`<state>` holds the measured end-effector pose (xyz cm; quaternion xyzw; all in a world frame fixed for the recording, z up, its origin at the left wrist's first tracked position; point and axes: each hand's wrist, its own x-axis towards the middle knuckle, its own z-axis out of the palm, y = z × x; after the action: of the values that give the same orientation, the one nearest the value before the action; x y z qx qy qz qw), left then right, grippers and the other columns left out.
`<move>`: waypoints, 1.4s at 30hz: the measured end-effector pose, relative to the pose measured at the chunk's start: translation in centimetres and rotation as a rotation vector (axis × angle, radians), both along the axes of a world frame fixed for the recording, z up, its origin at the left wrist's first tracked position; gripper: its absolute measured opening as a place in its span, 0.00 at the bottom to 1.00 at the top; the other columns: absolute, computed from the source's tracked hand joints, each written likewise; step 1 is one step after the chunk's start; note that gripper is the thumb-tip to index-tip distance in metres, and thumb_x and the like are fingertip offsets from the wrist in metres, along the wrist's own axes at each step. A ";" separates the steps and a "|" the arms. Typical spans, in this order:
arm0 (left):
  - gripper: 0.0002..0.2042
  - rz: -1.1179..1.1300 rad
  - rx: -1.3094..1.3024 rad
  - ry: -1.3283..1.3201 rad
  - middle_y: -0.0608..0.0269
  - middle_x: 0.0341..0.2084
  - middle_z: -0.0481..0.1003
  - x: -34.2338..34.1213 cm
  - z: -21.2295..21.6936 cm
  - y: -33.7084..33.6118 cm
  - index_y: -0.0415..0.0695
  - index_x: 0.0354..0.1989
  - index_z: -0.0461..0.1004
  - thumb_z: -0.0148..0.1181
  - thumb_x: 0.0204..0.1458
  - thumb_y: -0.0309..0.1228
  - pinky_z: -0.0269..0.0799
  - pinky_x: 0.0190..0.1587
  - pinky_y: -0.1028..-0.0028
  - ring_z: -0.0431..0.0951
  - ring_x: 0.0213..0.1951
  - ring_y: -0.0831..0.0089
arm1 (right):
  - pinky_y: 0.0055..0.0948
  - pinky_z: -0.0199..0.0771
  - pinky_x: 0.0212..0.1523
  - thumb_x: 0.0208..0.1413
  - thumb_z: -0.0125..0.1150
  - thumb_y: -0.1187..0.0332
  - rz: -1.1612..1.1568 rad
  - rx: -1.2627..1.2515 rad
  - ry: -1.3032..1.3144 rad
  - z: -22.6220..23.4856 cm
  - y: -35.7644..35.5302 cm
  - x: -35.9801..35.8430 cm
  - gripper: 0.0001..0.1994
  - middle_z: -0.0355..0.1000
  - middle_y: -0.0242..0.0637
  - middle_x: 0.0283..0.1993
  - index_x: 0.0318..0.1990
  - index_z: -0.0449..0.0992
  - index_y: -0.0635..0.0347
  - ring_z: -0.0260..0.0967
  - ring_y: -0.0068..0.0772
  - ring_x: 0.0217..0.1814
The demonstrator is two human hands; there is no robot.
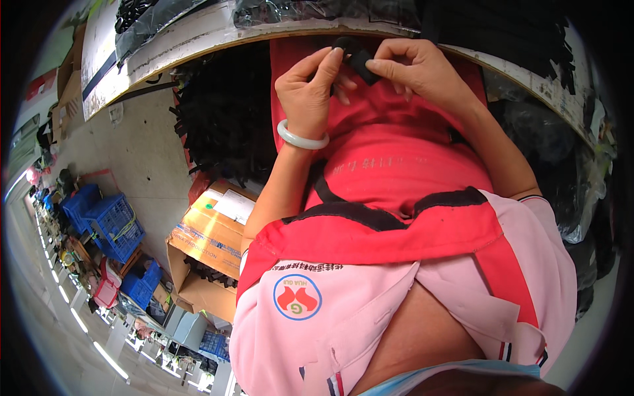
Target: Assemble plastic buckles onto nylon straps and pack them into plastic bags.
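Observation:
Between my two hands, over my lap and close to the table edge, a short black strip (pixel 358 61) is bent into a curve. The thumb and fingers of my left hand (pixel 309 86) pinch its left end; a white bangle circles that wrist. My right hand (pixel 417 69) grips the strip's other end between thumb and bent forefinger. Its remaining fingers curl behind. Whether the strip is fabric or another soft material I cannot tell. Beneath both hands spreads a red apron (pixel 396 138).
A worn white table (pixel 155 63) runs along the far side, bearing clear plastic bags (pixel 323 13) and black strips (pixel 528 39). Left of me lie a heap of black pieces (pixel 221 119) and an open cardboard box (pixel 205 231). Blue crates (pixel 115 228) stand farther left.

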<state>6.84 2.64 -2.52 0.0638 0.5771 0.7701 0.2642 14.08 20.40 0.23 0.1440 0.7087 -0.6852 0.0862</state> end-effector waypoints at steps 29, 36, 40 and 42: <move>0.17 0.284 0.030 -0.174 0.45 0.49 0.70 -4.3 -4.4 -18.0 0.34 0.56 0.62 0.47 0.58 0.19 0.74 0.53 0.64 0.75 0.49 0.57 | 0.35 0.70 0.44 0.48 0.61 0.73 -0.082 1.430 0.739 2.2 6.6 -12.4 0.05 0.72 0.39 0.33 0.33 0.78 0.61 0.69 0.42 0.41; 0.20 0.009 0.098 0.014 0.45 0.42 0.74 -2.3 -0.8 -8.9 0.37 0.60 0.56 0.45 0.60 0.20 0.80 0.37 0.69 0.80 0.35 0.62 | 0.33 0.69 0.38 0.49 0.62 0.74 -0.187 1.054 0.345 13.8 -0.4 -8.2 0.02 0.72 0.39 0.31 0.31 0.76 0.62 0.70 0.42 0.37; 0.15 0.041 0.125 0.005 0.48 0.36 0.76 -1.7 0.4 -7.0 0.33 0.54 0.63 0.50 0.59 0.21 0.80 0.32 0.71 0.80 0.30 0.64 | 0.17 0.64 0.29 0.58 0.60 0.68 0.346 0.421 0.391 10.0 -3.6 -4.8 0.07 0.70 0.25 0.27 0.37 0.74 0.64 0.64 0.14 0.28; 0.13 0.029 0.145 -0.004 0.50 0.33 0.77 -1.7 0.6 -5.7 0.32 0.51 0.66 0.52 0.58 0.21 0.80 0.30 0.72 0.80 0.28 0.66 | 0.20 0.64 0.28 0.56 0.59 0.70 0.303 0.162 0.105 6.8 -4.7 -3.9 0.07 0.70 0.29 0.24 0.33 0.75 0.65 0.62 0.15 0.26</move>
<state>5.16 -3.11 -1.90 0.0728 0.5200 0.8139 0.2487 10.19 15.73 7.07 0.0061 0.7786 -0.6118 0.1396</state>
